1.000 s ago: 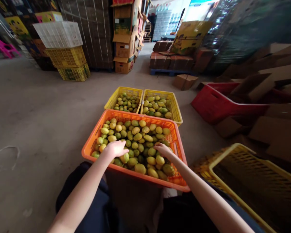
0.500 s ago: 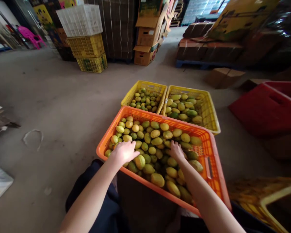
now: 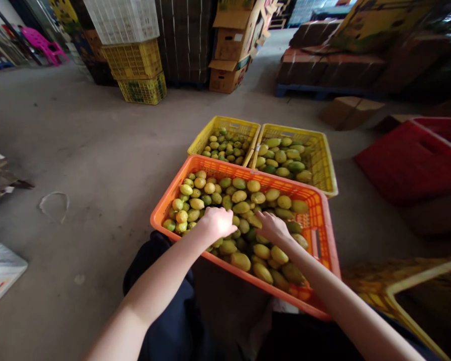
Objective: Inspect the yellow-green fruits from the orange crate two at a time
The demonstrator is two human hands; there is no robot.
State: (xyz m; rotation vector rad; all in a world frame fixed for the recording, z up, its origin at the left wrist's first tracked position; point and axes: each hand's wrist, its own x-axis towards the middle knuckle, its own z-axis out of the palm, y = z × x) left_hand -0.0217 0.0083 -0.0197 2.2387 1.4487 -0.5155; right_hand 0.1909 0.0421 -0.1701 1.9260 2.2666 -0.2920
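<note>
An orange plastic crate (image 3: 326, 235) in front of me holds many yellow-green lemons (image 3: 241, 208), larger ones toward the right and smaller ones at the left. My left hand (image 3: 218, 221) is over the middle of the fruit, fingers curled down and thumb pointing right. What lies under its fingers is hidden. Just to the right, my right hand (image 3: 272, 226) reaches in with bent fingers, its fingertips against a yellow lemon (image 3: 254, 219). Dark gaps show between the fruits near both hands.
Two yellow crates with lemons, a left one (image 3: 201, 138) and a right one (image 3: 328, 165), stand behind the orange crate. A red bin (image 3: 394, 160) is at the right, with another yellow crate (image 3: 393, 296) nearer me. Stacked crates (image 3: 133, 60) and cardboard boxes (image 3: 227, 75) stand farther back.
My left hand has moved right, from the crate's left part to its middle. My right hand has shifted slightly left, bringing the hands closer together. Some lemons at the left are newly uncovered.
</note>
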